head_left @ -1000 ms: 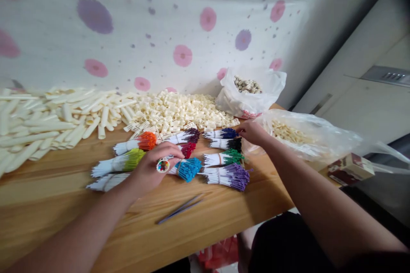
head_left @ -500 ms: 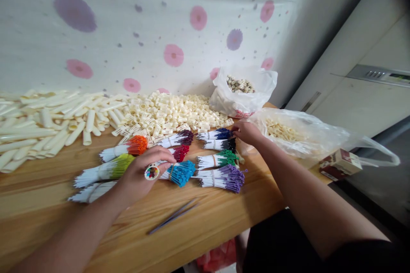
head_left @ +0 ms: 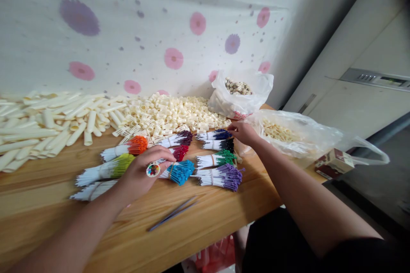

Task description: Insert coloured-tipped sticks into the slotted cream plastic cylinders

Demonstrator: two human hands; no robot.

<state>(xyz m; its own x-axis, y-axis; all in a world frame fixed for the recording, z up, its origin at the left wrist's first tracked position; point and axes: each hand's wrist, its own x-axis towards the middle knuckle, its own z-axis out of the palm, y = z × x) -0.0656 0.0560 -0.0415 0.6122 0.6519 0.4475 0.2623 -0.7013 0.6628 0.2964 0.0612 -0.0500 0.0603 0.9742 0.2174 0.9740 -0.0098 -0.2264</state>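
Observation:
My left hand is closed around a round pen barrel, whose end faces me and shows several coloured tips inside. Below its fingers lies a bundle of light-blue-tipped pen refills. My right hand reaches to the back right, its fingertips pinched together at the coloured end of the dark blue refill bundle; what they grip is hidden. Nearer to me on that side are black, green and purple bundles. Orange and yellow-green bundles lie left of my left hand.
Tweezers lie near the table's front edge. Cream tubes and slotted cream parts are heaped along the back. Plastic bags of small metal-looking parts and cream pieces stand at the right, with a small box.
The view has shifted slightly. Both hands keep nearly the same places: the left around the pen barrel, the right at the dark blue bundle.

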